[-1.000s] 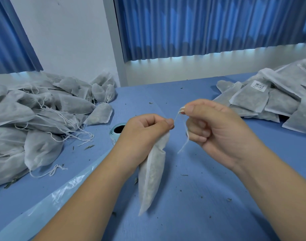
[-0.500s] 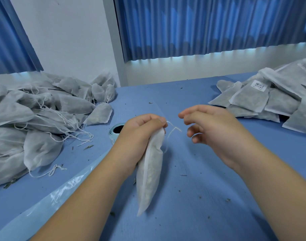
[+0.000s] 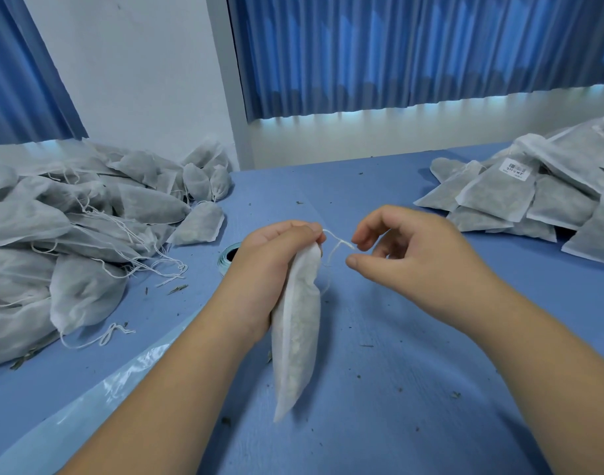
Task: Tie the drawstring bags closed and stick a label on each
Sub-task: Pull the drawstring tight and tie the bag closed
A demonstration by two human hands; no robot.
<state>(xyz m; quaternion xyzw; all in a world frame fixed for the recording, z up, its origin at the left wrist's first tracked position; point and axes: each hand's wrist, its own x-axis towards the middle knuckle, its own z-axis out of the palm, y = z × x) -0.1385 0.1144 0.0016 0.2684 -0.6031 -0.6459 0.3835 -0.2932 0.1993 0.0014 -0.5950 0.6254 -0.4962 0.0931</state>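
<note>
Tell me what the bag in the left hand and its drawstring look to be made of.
Bag: looks like thin white non-woven fabric, matte and semi-sheer, since the speckled filling shows faintly through it. Drawstring: thin white cord, matte and limp, probably cotton or similar. The fibre itself cannot be told from this view.

Two hands (image 3: 276, 269) (image 3: 413, 265); one held bag (image 3: 297, 337); two bag heaps (image 3: 88, 234) (image 3: 533, 197); one label roll (image 3: 227, 258).
</note>
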